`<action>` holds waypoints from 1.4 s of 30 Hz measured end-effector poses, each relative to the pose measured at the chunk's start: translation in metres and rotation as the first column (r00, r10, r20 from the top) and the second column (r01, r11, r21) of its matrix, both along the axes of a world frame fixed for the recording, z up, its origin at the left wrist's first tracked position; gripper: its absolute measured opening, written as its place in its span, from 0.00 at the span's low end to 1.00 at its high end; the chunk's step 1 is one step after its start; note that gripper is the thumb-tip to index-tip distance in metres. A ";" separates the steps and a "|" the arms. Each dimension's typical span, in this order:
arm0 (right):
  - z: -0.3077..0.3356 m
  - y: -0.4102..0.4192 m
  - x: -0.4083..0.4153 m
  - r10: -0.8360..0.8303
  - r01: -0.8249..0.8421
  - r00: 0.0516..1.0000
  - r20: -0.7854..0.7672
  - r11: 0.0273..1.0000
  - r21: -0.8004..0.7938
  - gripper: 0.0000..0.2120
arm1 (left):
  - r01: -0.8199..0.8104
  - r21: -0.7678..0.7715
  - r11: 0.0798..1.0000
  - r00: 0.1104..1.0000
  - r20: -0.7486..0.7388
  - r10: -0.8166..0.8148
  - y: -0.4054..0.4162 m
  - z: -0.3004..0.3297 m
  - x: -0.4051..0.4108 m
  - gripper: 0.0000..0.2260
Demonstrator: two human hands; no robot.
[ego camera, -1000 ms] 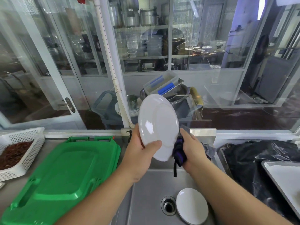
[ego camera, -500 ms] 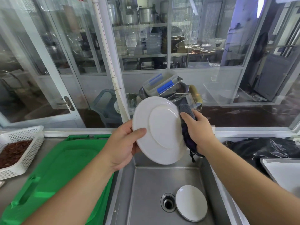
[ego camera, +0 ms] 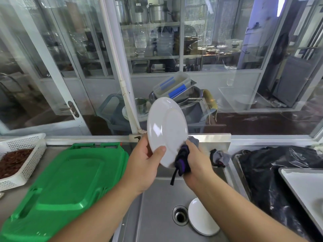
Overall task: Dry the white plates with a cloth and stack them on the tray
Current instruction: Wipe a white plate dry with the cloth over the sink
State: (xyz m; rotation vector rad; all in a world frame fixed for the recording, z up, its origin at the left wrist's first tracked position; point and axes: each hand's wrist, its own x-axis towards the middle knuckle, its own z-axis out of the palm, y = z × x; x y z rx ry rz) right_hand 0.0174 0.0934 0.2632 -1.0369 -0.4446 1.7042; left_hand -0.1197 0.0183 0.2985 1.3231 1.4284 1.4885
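White plate (ego camera: 167,130) held upright above the sink (ego camera: 157,198), left hand (ego camera: 143,165) gripping its lower rim, right hand (ego camera: 197,163) clutching a dark cloth (ego camera: 181,161) against its edge, 1 more plate (ego camera: 202,217) in the sink beside the drain (ego camera: 180,215), white basket (ego camera: 22,165) holding reddish-brown bits (ego camera: 12,160), metal tray (ego camera: 304,186) at right.

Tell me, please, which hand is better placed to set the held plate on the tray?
Left, probably: the left hand already grips the plate, while the right hand holds the cloth. The tray lies right, though.
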 end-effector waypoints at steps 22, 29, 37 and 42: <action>0.024 0.003 0.005 -0.003 -0.021 0.988 0.157 0.988 0.153 0.03 | -0.050 0.029 0.998 0.984 0.174 0.044 0.002 0.004 0.006 0.13; 0.015 -0.008 0.007 0.012 -0.019 0.994 0.105 0.998 0.067 0.04 | 0.020 -0.018 1.000 0.989 0.147 -0.017 -0.003 -0.007 0.010 0.19; 0.029 0.019 0.040 -0.086 -0.106 0.894 0.439 0.913 0.395 0.03 | 0.129 -0.170 0.977 0.870 0.493 -0.029 0.000 0.039 -0.026 0.12; 0.041 0.025 0.046 -0.076 -0.154 0.857 0.510 0.906 0.393 0.15 | 0.200 -0.188 0.962 0.827 0.559 -0.063 -0.003 0.040 -0.030 0.17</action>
